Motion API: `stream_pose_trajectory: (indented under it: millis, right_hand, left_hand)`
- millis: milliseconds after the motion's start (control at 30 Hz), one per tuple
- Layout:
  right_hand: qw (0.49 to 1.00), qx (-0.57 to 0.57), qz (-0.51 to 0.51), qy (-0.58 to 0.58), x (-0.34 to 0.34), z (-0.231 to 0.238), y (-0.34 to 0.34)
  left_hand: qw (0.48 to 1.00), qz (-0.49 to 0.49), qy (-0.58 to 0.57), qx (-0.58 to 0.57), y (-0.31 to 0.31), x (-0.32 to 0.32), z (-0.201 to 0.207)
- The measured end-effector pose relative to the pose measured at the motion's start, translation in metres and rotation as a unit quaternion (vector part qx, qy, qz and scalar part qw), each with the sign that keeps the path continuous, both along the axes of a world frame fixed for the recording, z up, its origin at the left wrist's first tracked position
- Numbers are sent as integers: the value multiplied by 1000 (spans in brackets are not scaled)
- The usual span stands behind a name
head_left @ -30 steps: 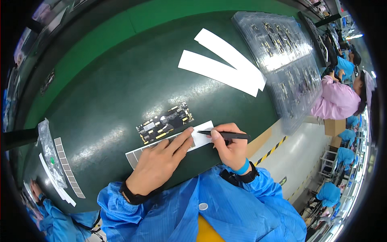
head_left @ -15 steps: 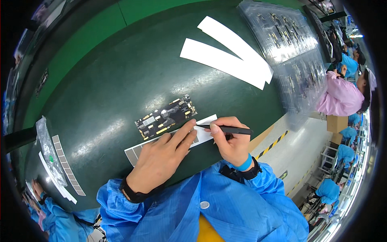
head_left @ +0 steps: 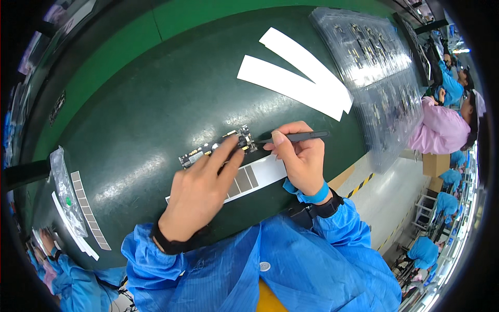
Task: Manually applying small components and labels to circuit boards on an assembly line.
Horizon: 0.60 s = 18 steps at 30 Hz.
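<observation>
A black circuit board [head_left: 244,136] lies on the dark green table in front of me. My left hand [head_left: 200,190] is over it, index and middle fingers stretched out and resting on the board, covering much of its middle. In my right hand [head_left: 301,158] I pinch black tweezers [head_left: 309,136]; their tip reaches the board's right end. Whether the tips hold anything is too small to tell. Between my hands and partly under the left one runs a white backing strip [head_left: 271,170] with grey rectangular stickers [head_left: 243,181].
Two blank white strips [head_left: 291,86] lie farther back. Stacked clear plastic trays [head_left: 371,67] with boards stand at the right. At the left are a plastic bag [head_left: 67,192] and another sticker strip [head_left: 91,210]. A person in pink [head_left: 439,125] is beyond the trays.
Both hands have moved away from the sticker strip, up to the board. The tweezers' tip went from the strip to the board's right end, and my left fingers now rest on the board.
</observation>
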State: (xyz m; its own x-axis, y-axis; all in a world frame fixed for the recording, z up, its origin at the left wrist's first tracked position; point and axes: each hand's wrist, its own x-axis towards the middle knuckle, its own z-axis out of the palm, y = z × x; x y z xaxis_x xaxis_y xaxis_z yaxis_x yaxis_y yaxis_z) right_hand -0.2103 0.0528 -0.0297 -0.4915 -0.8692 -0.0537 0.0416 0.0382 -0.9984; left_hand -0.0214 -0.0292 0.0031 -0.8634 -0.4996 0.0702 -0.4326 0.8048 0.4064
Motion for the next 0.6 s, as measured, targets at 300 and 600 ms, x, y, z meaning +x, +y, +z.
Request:
stream_pose_trajectory:
  millis: [300,600]
  right_hand:
    - [999,8,24,30,3,-6,-2]
    - [997,25,37,61,0,-8,0]
  left_hand:
    - [1000,20,10,9,-6,4,-6]
    - [999,17,15,22,-7,3,-6]
